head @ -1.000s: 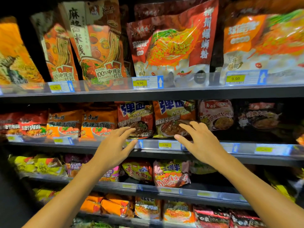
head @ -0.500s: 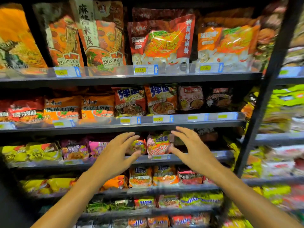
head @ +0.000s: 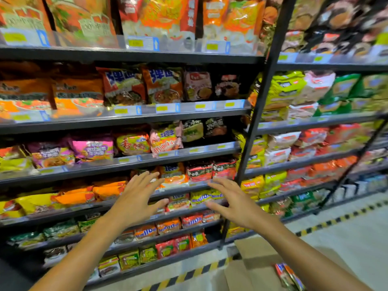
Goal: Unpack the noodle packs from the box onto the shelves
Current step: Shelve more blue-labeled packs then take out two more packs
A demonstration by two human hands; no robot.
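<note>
My left hand (head: 137, 198) and right hand (head: 235, 203) hover before the shelves (head: 126, 165), fingers spread, holding nothing. Below the right hand, the cardboard box (head: 258, 263) holds noodle packs (head: 288, 277).

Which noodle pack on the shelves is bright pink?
The bright pink noodle pack, on the third shelf down, left of the yellow-green pack. Its neighbours are purple, yellow or orange instead.
</note>
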